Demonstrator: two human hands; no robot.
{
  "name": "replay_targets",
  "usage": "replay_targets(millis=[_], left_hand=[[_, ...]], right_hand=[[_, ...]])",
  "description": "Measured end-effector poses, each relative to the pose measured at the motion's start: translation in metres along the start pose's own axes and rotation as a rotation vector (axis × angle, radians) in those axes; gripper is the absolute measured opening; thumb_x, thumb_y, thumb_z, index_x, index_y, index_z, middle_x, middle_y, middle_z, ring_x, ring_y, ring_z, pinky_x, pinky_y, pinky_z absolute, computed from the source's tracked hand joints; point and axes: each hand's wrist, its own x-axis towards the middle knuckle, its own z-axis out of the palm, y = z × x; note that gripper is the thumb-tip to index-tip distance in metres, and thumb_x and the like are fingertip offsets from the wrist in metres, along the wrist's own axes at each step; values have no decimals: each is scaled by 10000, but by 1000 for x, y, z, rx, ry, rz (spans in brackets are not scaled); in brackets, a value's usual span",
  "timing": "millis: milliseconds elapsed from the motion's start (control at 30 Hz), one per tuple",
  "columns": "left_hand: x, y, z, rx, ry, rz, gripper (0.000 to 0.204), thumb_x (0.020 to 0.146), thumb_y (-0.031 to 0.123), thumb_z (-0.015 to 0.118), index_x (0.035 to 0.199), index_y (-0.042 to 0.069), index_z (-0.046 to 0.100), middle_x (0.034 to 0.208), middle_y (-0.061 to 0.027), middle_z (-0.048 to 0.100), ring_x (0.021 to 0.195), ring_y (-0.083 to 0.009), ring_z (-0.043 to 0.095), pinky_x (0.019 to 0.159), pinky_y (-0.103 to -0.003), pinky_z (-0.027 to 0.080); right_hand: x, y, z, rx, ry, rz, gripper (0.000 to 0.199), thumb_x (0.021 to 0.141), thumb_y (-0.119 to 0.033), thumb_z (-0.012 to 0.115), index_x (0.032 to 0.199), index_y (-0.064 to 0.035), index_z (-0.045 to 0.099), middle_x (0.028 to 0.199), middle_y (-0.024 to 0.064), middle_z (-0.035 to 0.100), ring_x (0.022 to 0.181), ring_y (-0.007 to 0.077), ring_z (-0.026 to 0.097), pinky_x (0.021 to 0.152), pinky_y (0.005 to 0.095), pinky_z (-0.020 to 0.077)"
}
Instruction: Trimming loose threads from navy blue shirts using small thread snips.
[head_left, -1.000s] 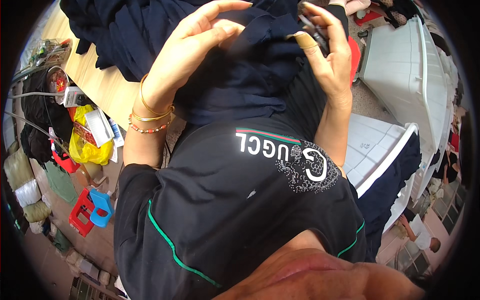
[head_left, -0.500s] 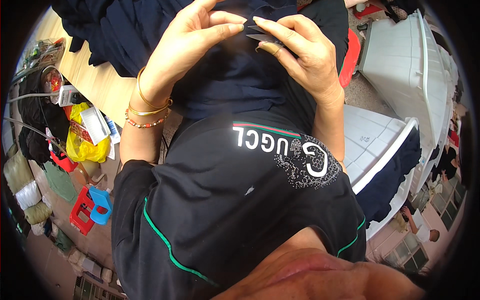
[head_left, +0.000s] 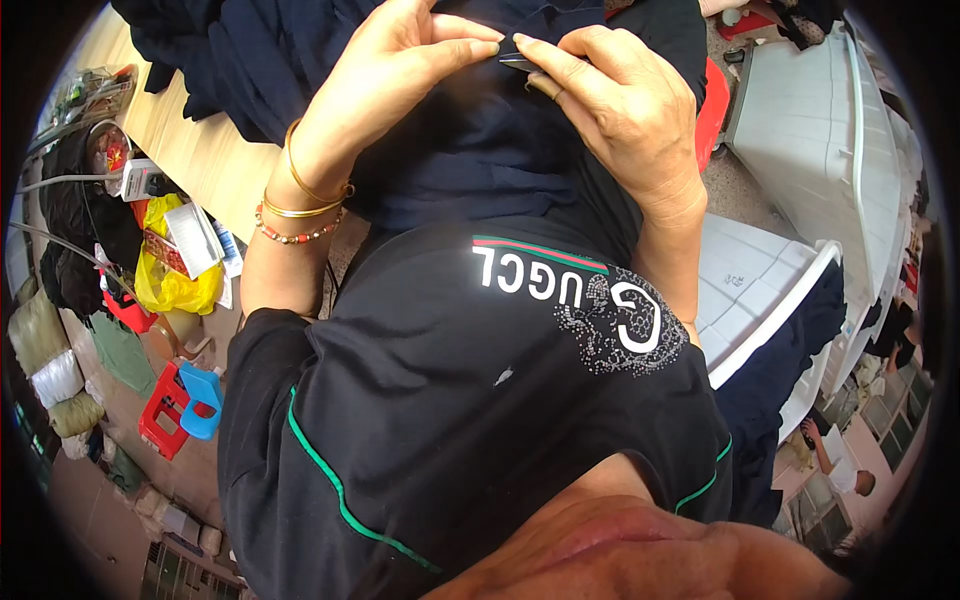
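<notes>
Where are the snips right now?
The snips are at top centre of the head view, in the right hand, over the navy cloth, tips toward the left hand.

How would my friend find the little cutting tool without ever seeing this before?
Find the big navy cloth across the upper middle. In front of it is the person's right hand. Poking from that toward the left hand is the small cutter: slim, pointed and silvery, unlike the soft dark cloth behind.

Small pointed metal snips [head_left: 517, 63] crowd the gap between bare left hand [head_left: 390, 65] and bare right hand [head_left: 638, 110] — nearer the body, air lies open over bunched navy-blue cloth [head_left: 460, 175]. Rightward of the right hand, a large grey plastic bin [head_left: 800, 130] obstructs.
</notes>
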Motion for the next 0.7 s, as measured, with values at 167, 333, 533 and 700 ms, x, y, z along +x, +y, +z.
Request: replay_targets(millis=[167, 333, 533, 700], left_hand=[[-5, 14, 9, -51, 11, 51, 593, 936, -86, 582, 1490, 35, 411, 1007, -103, 709, 881, -89, 630, 795, -187, 492], [-10, 22, 2, 767, -182, 153, 597, 885, 160, 719, 1436, 76, 503, 1220, -53, 616, 1032, -134, 577, 851, -268, 485], [-29, 64, 15, 1841, -596, 71, 379, 716, 133, 810, 1053, 74, 646, 914, -71, 669, 871, -269, 676, 769, -374, 477], [36, 179, -6, 1509, -479, 225, 224, 807, 184, 769, 997, 67, 741, 929, -143, 717, 834, -328, 705, 762, -366, 575]], right_hand=[[4, 5, 3, -1, 19, -6, 290, 747, -199, 791, 1033, -169, 751, 850, -39, 619, 757, 141, 620, 612, 289, 498], [-1, 21, -3, 196, 106, 123, 304, 770, -143, 788, 1072, -154, 757, 840, 10, 647, 743, 181, 646, 631, 300, 516], [-26, 44, -29, 321, 199, 318, 330, 798, -2, 771, 1123, -49, 742, 818, 62, 616, 708, 158, 598, 630, 267, 471], [-53, 61, -39, 254, 296, 501, 314, 845, 41, 722, 1150, -29, 733, 851, 66, 616, 744, 131, 581, 668, 245, 450]])
